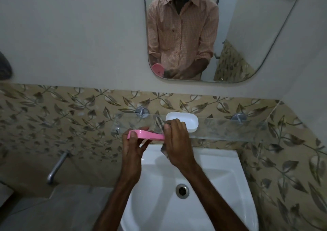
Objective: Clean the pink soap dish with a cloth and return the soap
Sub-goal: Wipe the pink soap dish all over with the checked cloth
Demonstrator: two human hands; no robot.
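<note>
Left hand (134, 147) is gripping the pink soap dish (146, 135), right hand (177, 138) is curling round a dark cloth (163, 149), mostly hiding it.

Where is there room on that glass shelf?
The glass shelf is bare right of the white oval tray, toward the right chrome bracket. Left of the tray is crowded: the left hand holds the pink plastic soap dish and the right hand grips a dark cloth.

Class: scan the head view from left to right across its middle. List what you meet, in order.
Wall tap, left hand, right hand, right shelf bracket. The pink soap dish spans both hands, so it is omitted.
</note>
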